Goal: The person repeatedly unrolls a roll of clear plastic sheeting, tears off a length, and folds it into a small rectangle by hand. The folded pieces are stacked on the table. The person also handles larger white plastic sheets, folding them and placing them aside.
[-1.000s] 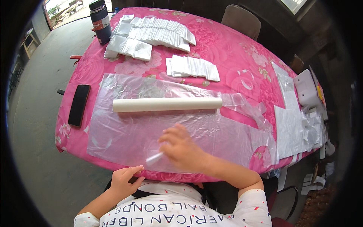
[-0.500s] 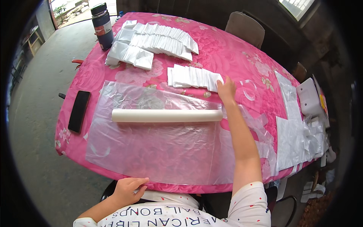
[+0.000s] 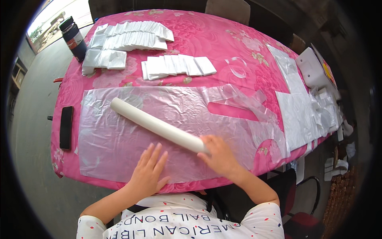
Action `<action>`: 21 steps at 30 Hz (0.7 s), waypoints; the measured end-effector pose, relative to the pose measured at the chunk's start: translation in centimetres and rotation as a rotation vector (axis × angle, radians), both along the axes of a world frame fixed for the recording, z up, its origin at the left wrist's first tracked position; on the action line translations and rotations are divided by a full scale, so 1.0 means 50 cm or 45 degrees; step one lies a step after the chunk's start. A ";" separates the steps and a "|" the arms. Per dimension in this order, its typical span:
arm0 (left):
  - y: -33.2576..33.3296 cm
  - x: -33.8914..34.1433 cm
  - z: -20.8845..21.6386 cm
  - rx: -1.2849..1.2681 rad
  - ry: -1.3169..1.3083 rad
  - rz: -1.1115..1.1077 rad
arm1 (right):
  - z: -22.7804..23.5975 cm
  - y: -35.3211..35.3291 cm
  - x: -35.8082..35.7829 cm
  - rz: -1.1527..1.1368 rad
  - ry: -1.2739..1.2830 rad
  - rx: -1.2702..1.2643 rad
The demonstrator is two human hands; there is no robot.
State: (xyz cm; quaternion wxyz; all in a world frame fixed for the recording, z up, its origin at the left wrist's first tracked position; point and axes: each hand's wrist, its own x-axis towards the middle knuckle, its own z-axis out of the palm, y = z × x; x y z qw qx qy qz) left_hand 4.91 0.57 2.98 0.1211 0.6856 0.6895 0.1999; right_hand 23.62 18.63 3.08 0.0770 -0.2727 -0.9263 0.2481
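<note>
Turned aslant since earlier, one white roll, long axis far left to near right, atop one clear bag, near end held in my right grip, left grip spread wide

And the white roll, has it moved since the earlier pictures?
Yes. Against the pink tablecloth, the white roll has turned: its right end, with the right hand on it, has swung toward the cloth's near edge.
</note>
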 end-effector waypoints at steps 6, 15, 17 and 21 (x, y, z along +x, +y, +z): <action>0.085 0.054 -0.040 -0.016 0.081 -0.060 | -0.036 -0.032 0.122 0.254 0.030 -0.032; 0.180 0.119 -0.021 0.074 0.011 -0.450 | -0.080 0.226 0.403 -0.516 -0.049 0.400; 0.187 0.126 -0.025 0.085 -0.002 -0.493 | -0.097 0.260 0.472 -0.704 0.043 0.483; 0.189 0.128 -0.030 0.122 -0.009 -0.526 | -0.108 0.272 0.522 -0.947 0.113 0.587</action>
